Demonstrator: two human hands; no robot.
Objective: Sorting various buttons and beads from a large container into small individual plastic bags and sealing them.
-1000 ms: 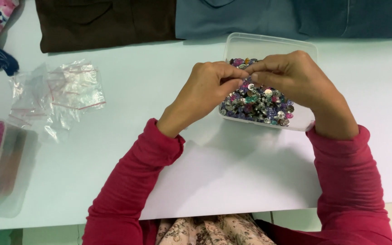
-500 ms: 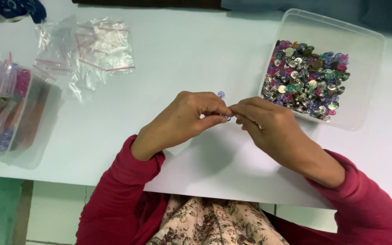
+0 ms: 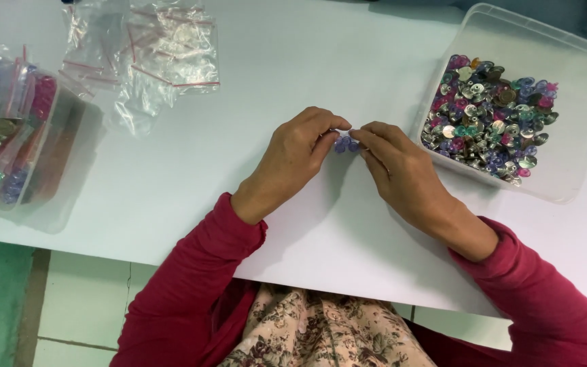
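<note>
Both your hands meet over the tabletop [image 3: 171,170], left hand [image 3: 297,156] and right hand [image 3: 395,170] pinching small purple snap buttons [image 3: 345,143] between fingertips; clear tub [image 3: 579,177] of mixed buttons just right.

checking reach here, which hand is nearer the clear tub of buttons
Right. The right hand lies just beside the clear tub, at its near-left wall. The left hand is farther off, beyond the small purple pieces both hands pinch.
</note>
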